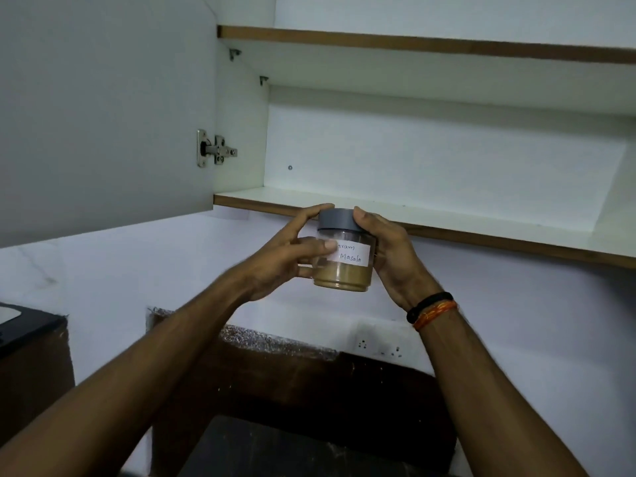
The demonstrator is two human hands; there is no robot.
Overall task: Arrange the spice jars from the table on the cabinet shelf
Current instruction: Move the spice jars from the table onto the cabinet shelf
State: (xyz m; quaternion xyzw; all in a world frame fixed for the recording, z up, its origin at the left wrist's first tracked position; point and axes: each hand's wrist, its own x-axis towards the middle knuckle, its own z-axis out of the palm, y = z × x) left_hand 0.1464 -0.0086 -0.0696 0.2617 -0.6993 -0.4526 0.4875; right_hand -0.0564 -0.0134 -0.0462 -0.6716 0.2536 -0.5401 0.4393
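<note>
Clear round jar (344, 259), grey screw lid (336, 219) on top, pale brown powder filling roughly the lower third. White paper label (352, 257) across the front, handwritten, reading in part "Masala"; first letter of the upper word hidden behind a thumb. Upright, tilted very slightly.

Held in the air between both hands, just below and in front of the brown front edge of the lower cabinet shelf (447, 215), not resting on it. Lid level with that edge.

Left hand (289, 256) on the jar's left side: fingers curled round the glass, index finger reaching up to the lid's rim, thumb pressed across the left end of the label. Right hand (389, 256) on the jar's right side: palm against the glass, thumb tip on the lid's edge, remaining fingers wrapped behind and out of sight. Both hands gripping the same jar, neither spread flat. Black band and orange thread (433, 309) round the right wrist.

Above, a second shelf (413, 43) with the same brown edging. Open cabinet door (103, 98) to the left, metal hinge (215, 149) on its inner face. White wall (137, 270) beneath the cabinet, wall socket (378, 349) lower right, dark brown surface (309, 390) below.
</note>
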